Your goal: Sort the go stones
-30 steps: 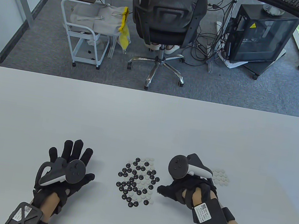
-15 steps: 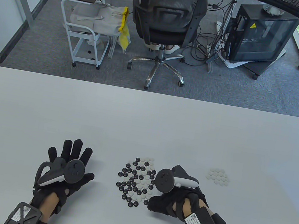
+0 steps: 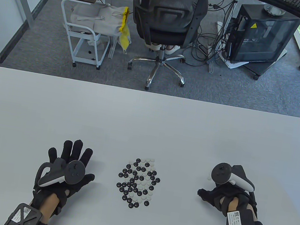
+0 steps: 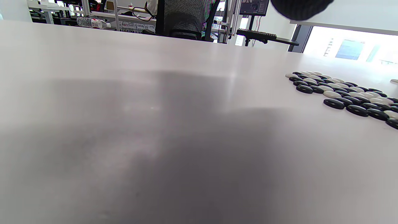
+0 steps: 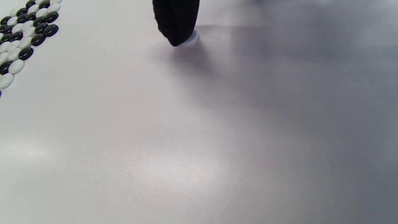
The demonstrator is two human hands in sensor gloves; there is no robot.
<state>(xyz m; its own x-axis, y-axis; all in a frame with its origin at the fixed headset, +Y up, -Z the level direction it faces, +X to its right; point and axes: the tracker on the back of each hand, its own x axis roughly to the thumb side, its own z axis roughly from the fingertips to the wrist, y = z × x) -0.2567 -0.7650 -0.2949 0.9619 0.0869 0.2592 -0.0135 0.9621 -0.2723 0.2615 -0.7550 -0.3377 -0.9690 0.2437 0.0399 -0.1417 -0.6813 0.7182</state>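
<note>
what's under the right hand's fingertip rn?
In the right wrist view, a white stone peeks out beneath the right hand fingertip, on the table. The rest of the stone is covered.

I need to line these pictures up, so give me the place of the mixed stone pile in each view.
Table view: the mixed pile lies at lower centre, between the left hand and the right hand.
Left wrist view: the pile runs along the right edge, cut off by it.
Right wrist view: the pile sits in the top left corner, partly cut off.
Shared landmark: the white table, which carries the pile in all three views.
</note>
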